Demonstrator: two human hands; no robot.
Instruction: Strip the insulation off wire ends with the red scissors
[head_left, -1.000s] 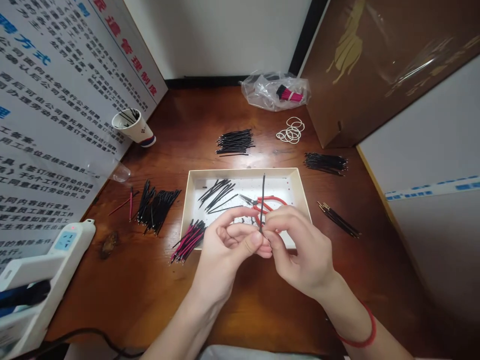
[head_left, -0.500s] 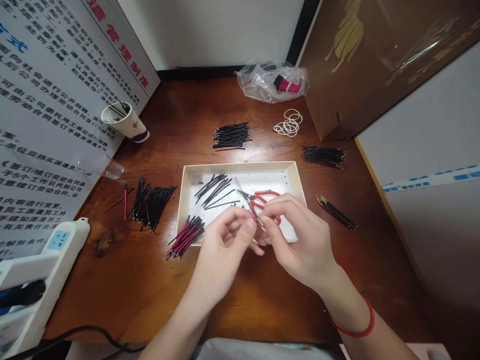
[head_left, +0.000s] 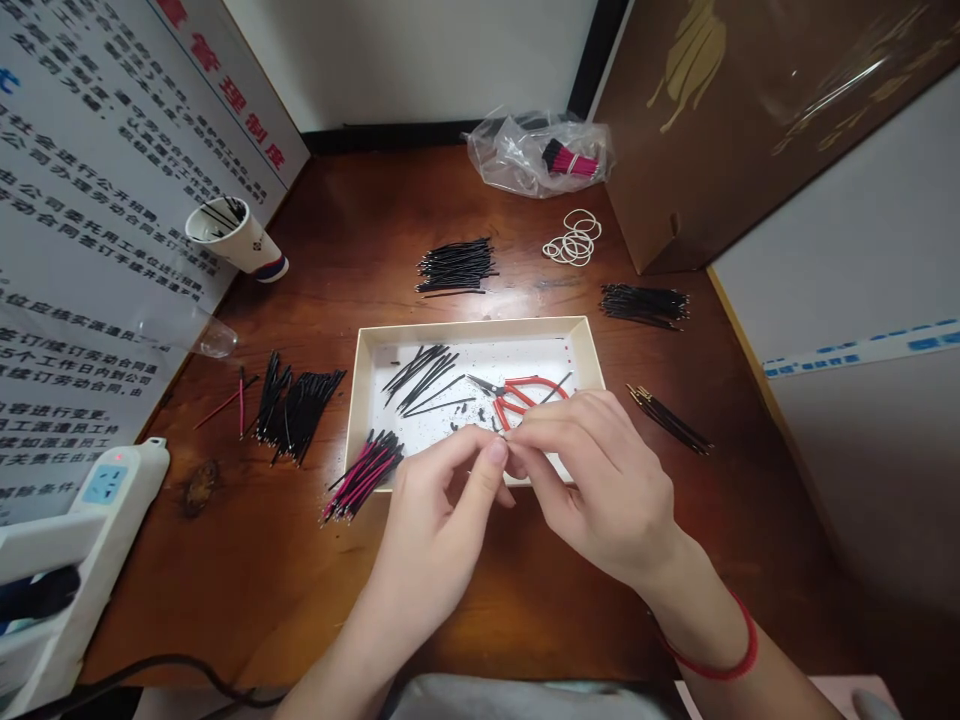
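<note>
My left hand (head_left: 442, 500) and my right hand (head_left: 600, 480) meet fingertip to fingertip over the front of a shallow cream box (head_left: 354, 400). Both pinch at one spot, where a thin tip barely shows between the fingers. A short black wire (head_left: 556, 387) sticks out beyond my right fingers and looks held there; most of it is hidden. What my left thumb and forefinger grip is too small to make out. Just behind the hands, red-handled pliers (head_left: 517, 385) lie in the box. Loose black wires (head_left: 427, 380) and dark scraps are to their left.
Pink and black wires (head_left: 364, 475) lean over the box's front left corner. Black wire bundles lie left (head_left: 300, 410), behind (head_left: 456, 265) and right (head_left: 645, 305). Farther off are rubber bands (head_left: 574, 238), a plastic bag (head_left: 510, 155), a paper cup (head_left: 236, 235) and a power strip (head_left: 112, 500).
My fingertips have closed together and shifted slightly left, covering the gold-coloured tip seen before. The black wire end now shows behind my right fingers. The view has shifted a little.
</note>
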